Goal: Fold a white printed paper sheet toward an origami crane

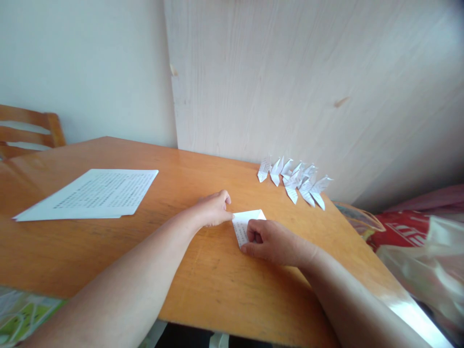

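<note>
A small folded sheet of printed paper (239, 227) lies flat on the wooden table, its upper edge plain white. My left hand (213, 209) is at its upper left corner, fingers curled and the thumb on the corner. Over the right part of the paper rests my right hand (275, 241), closed like a loose fist, with its thumb pressed along the lower edge. That hand hides the paper's right side. Beyond both hands, several folded paper cranes (297, 179) stand grouped near the table's back right edge.
A stack of printed sheets (105, 193) lies on the left of the wooden table (203, 275). The table's back edge meets a pale wood panel (253, 82). Bags, including a red one (402, 229), crowd the right side. A wooden chair (32, 128) stands at far left.
</note>
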